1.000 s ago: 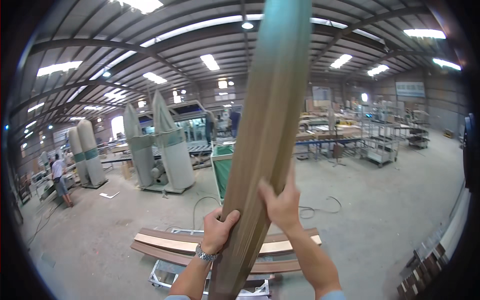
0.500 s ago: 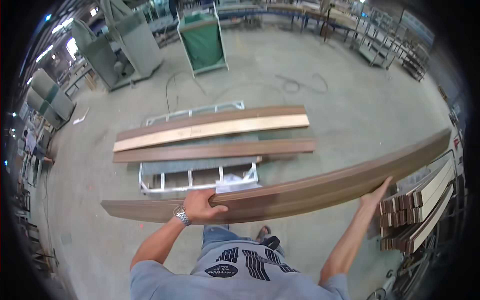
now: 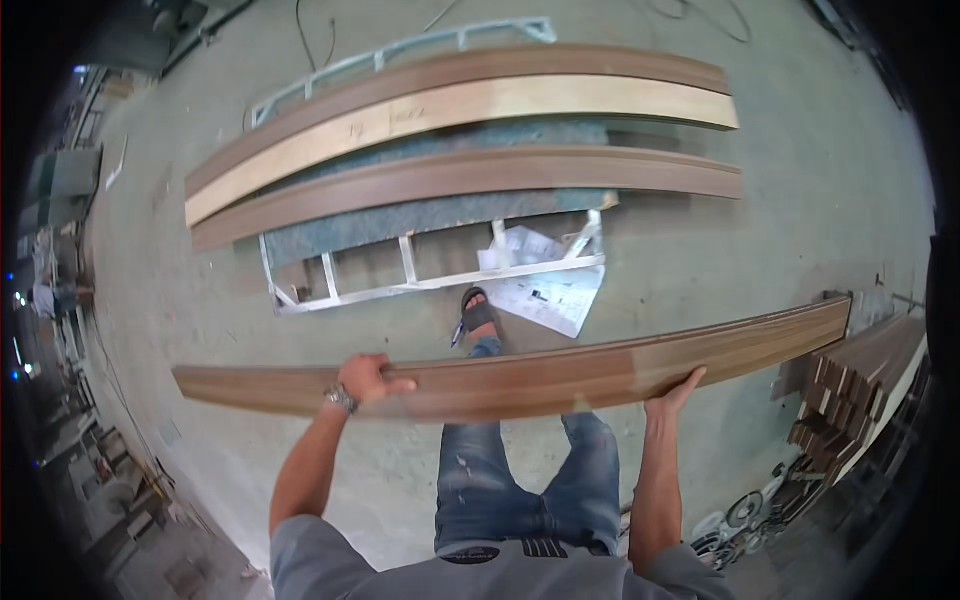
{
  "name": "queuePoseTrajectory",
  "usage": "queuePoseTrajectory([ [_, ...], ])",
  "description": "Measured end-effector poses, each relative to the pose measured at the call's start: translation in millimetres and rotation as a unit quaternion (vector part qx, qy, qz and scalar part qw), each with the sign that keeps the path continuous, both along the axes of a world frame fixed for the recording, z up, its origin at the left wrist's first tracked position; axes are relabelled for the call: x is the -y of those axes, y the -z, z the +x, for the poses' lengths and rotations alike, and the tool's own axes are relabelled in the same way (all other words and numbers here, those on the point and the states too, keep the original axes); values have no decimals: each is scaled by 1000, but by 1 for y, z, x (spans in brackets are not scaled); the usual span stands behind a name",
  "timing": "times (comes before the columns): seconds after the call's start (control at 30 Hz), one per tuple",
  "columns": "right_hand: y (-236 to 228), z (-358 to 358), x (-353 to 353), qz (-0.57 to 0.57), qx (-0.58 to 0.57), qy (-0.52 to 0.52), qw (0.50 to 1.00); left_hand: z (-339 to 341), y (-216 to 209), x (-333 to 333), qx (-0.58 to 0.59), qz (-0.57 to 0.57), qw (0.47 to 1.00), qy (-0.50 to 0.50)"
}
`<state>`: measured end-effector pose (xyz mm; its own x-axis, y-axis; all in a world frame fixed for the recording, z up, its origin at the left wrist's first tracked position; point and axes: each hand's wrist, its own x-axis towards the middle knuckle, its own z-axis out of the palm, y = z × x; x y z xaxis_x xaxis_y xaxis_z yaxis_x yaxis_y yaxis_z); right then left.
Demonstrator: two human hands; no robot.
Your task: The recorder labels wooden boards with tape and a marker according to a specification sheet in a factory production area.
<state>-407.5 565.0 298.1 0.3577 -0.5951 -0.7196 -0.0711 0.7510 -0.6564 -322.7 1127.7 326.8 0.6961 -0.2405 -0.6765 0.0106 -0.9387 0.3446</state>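
A long brown wood-grain plank [image 3: 520,380] spans the view in front of my legs, raised off the floor. My left hand [image 3: 368,380] wraps over its top edge left of the middle, thumb lying along the near face; a metal watch sits on that wrist. Farther right, my right hand [image 3: 678,392] grips the plank from its lower edge, with the far-side fingers hidden. Beyond it, a brown board [image 3: 480,172] and a pale-faced board [image 3: 470,103] with a brown edge lie across a low stand with a blue-grey top [image 3: 400,226].
White frames with rungs [image 3: 380,292] edge the stand. Printed paper sheets [image 3: 545,290] lie on the floor beside my foot. At the right, a stack of brown boards [image 3: 850,385] stands close to the plank's end. Cables [image 3: 300,40] trail over the floor at the back.
My view has tilted down and come nearer the stand. Both hands still hold the plank, which now lies more level, its right end lower. One foot now shows beyond the plank.
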Motion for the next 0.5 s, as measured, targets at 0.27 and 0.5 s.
queuePoseTrajectory([
  [0.27,221,111,-65,-40,20,-120,992,122,220,-94,-91,54,993,-58],
  [0.5,292,210,-93,15,-11,-168,986,210,316,-97,-141,33,985,-93],
])
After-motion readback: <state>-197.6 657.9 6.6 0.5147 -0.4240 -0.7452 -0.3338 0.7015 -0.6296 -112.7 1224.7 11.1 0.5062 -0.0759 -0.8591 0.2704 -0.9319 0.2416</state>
